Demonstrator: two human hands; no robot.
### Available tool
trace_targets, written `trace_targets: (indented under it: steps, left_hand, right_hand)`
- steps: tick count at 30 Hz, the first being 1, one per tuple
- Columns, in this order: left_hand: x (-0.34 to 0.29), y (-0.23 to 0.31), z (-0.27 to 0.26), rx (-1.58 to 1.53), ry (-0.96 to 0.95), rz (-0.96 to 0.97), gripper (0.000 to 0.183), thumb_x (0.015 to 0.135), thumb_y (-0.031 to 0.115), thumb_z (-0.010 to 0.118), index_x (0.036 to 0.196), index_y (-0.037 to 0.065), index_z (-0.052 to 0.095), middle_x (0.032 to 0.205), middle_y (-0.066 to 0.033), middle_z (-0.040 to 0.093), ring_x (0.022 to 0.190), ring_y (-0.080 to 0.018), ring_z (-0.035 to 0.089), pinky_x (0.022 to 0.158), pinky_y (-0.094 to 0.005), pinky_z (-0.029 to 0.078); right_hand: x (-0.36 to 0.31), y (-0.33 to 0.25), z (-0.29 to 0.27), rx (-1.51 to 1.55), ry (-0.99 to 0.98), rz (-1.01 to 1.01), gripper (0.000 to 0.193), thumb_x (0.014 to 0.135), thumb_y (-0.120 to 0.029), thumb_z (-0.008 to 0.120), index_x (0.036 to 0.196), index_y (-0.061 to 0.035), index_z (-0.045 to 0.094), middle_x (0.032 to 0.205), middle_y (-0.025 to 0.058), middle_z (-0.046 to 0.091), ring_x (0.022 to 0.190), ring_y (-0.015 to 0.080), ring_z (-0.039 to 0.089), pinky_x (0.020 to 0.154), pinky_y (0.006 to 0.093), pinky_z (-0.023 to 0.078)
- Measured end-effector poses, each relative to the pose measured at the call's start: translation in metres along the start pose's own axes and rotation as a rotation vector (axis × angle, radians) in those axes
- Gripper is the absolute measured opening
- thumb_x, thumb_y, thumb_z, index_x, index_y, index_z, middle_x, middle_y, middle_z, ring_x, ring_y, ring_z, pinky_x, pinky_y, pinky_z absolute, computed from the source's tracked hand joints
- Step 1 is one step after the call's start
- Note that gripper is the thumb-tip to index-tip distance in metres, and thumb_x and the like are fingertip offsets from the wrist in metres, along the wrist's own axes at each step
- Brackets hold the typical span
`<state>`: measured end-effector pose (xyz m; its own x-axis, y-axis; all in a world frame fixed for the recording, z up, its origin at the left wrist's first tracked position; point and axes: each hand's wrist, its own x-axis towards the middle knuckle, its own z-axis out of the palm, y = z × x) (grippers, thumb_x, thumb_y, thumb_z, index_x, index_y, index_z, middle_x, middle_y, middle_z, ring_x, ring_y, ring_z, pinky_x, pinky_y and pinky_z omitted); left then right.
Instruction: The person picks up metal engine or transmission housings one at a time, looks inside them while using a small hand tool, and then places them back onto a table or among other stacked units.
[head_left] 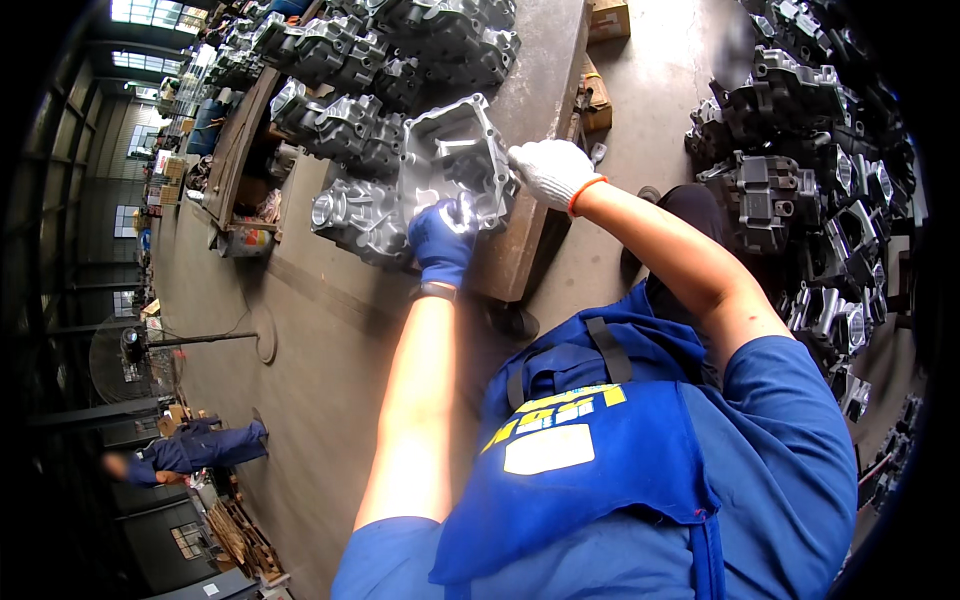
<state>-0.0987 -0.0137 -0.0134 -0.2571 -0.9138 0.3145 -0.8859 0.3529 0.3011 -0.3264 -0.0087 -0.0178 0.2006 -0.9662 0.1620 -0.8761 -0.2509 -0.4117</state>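
Observation:
A silver cast-metal housing (pixel 413 165) with a deep, open cavity rests on a workbench (pixel 532 75), its cavity facing me. My left hand (pixel 443 238), in a blue glove, is closed at the housing's near lower wall, with its fingers curled at the rim. My right hand (pixel 557 172) wears a white knit glove with an orange cuff. Its fingers are bent together against the housing's right rim; their tips are partly hidden. A round-ended casting (pixel 345 212) sits directly left of the housing.
Several similar castings (pixel 335 50) crowd the far part of the bench. On the right, more castings (pixel 765 200) are stacked high. Cardboard boxes (pixel 595 100) lie beyond the bench's right edge. A standing fan (pixel 130 345) and another person (pixel 205 450) are off to the left.

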Motion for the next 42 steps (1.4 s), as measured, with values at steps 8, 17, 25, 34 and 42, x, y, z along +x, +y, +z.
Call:
trace_targets:
  steps: [8,17,25,34,42]
  left_hand:
    - [0.002,0.007,0.009,0.05,-0.006,-0.074,0.052,0.096,0.049,0.052,0.074,0.008,0.073,0.072,-0.0182,0.068,0.068,-0.04,0.065,0.063,-0.0477,0.048]
    - [0.001,0.029,0.011,0.101,0.032,-0.254,0.049,0.095,0.048,0.052,0.078,0.008,0.075,0.077,-0.0199,0.069,0.072,-0.0415,0.067,0.065,-0.049,0.05]
    - [0.024,0.003,0.012,-0.416,0.251,-0.106,0.026,0.087,0.031,0.073,0.088,0.004,0.073,0.08,-0.0157,0.073,0.072,-0.0312,0.07,0.066,-0.0401,0.054]
    - [0.013,0.019,0.015,0.016,0.122,0.079,0.046,0.089,0.04,0.065,0.056,0.008,0.06,0.06,-0.017,0.061,0.058,-0.0386,0.058,0.057,-0.0485,0.042]
    - [0.014,0.015,0.023,0.035,0.224,0.129,0.046,0.091,0.039,0.063,0.058,0.007,0.062,0.059,-0.0163,0.061,0.057,-0.038,0.058,0.057,-0.0484,0.042]
  right_hand:
    - [-0.03,-0.004,0.009,0.161,0.14,0.035,0.017,0.092,-0.02,0.056,0.101,-0.0088,0.064,0.092,0.0186,0.068,0.089,0.0389,0.066,0.077,0.0478,0.052]
    - [-0.034,-0.027,-0.012,-0.133,0.103,-0.002,0.016,0.09,-0.016,0.054,0.094,-0.0114,0.068,0.09,0.0136,0.071,0.085,0.0318,0.071,0.071,0.0445,0.055]
    - [-0.056,0.023,-0.024,0.131,0.238,0.237,0.019,0.094,-0.02,0.056,0.109,-0.0101,0.062,0.098,0.0176,0.068,0.094,0.0382,0.066,0.08,0.0486,0.052]
    - [-0.014,0.023,0.018,0.258,0.287,0.258,0.022,0.095,-0.017,0.051,0.113,-0.0099,0.062,0.099,0.0208,0.068,0.093,0.0402,0.066,0.081,0.0495,0.052]
    - [0.032,0.025,0.008,0.045,0.215,0.284,0.024,0.093,-0.018,0.049,0.101,-0.0045,0.067,0.098,0.0209,0.071,0.093,0.0368,0.07,0.08,0.0465,0.055]
